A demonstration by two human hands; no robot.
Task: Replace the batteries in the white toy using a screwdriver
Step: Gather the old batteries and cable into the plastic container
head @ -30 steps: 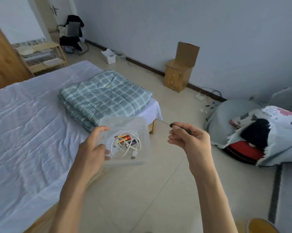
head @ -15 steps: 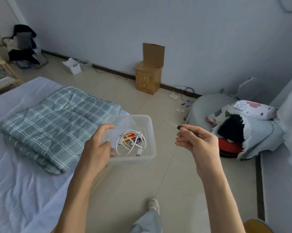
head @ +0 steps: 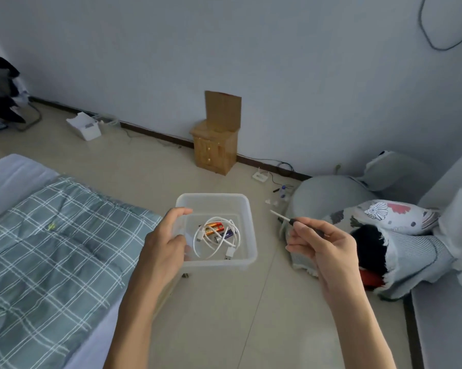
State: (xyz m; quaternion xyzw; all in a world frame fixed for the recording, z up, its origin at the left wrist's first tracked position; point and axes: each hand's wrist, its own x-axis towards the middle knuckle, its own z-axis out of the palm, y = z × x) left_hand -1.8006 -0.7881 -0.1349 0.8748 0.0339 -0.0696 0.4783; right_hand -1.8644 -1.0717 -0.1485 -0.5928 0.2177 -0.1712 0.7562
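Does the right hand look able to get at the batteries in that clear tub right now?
Probably yes, awkwardly. The clear tub, held by the left hand, has no lid, so the way in is open. But the right hand pinches the screwdriver, and the white cable loops over the batteries.

Most of the slim black-handled screwdriver [head: 283, 218] is buried in the curled right hand [head: 323, 251]; only its thin metal shaft and dark collar stick out. The fingers of the left hand [head: 163, 249] show as a blur through the clear plastic tub [head: 212, 195]. Inside it, a coiled white cable [head: 216, 249] crosses the orange and purple batteries [head: 214, 227], whose labels are too small to read.
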